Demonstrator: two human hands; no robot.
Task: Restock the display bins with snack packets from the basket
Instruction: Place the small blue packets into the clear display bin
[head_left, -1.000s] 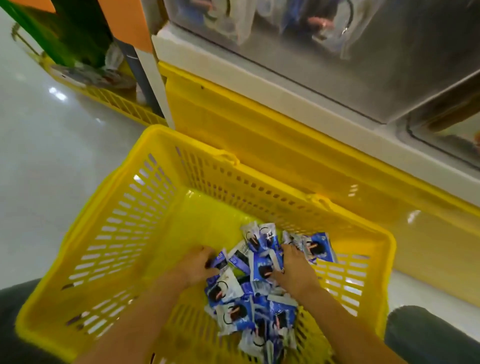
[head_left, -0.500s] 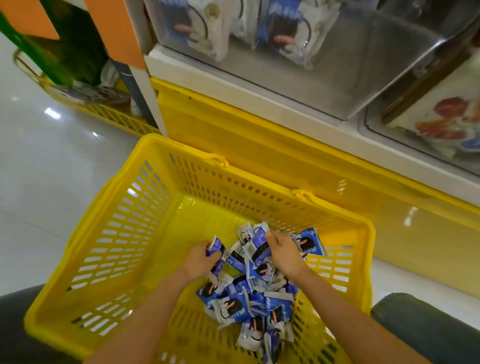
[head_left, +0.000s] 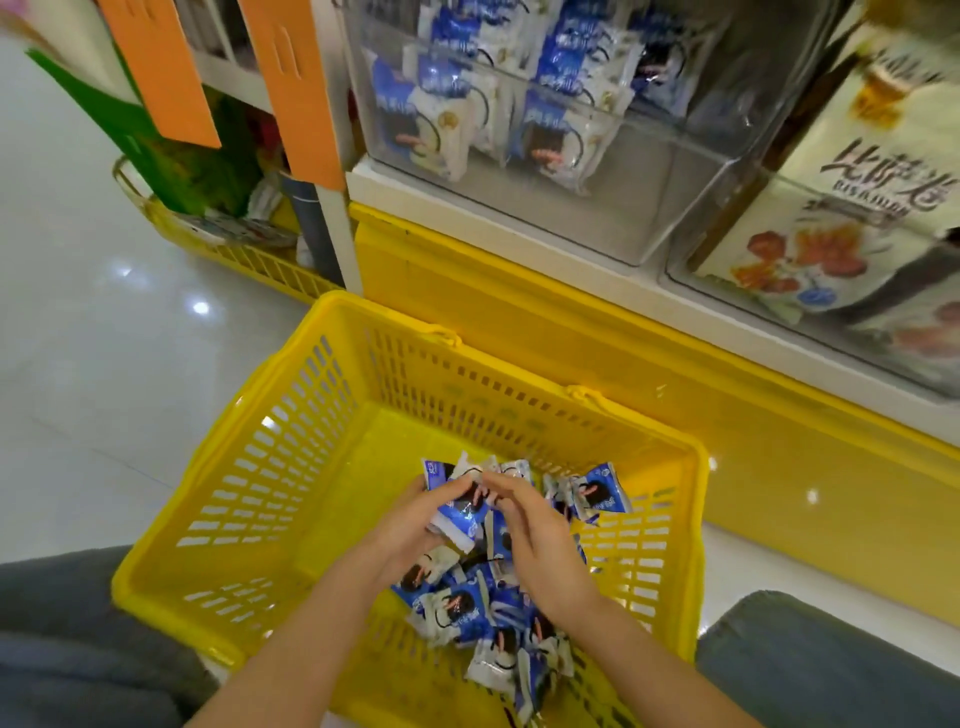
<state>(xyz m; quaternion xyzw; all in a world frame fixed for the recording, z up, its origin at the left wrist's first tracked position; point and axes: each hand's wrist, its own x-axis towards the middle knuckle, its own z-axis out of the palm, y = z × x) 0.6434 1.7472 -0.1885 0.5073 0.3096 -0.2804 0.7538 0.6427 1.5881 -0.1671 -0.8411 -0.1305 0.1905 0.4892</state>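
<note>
We have the left hand (head_left: 410, 525) low in the yellow basket (head_left: 291, 467), its fingers curled round a small clutch of snack packets (head_left: 462, 512) lifted just clear of the loose pile (head_left: 467, 613) on the basket floor. The right hand (head_left: 535, 535) meets it from the other side, fingers lightly bent, their tips pinching the top edge of the same clutch. As we judge it, the step is gathering a handful for the clear display bin (head_left: 623, 208) above, where matching blue-and-white packets (head_left: 441, 114) already stand against its back. These wrappers look slick and pillowy, so we should square the clutch between both palms, all faces turned one way, before lifting. A modest handful is best, since an overfull grip would shed packets over the basket rim. Then we carry it straight up and set the packets upright beside those in the bin.
</note>
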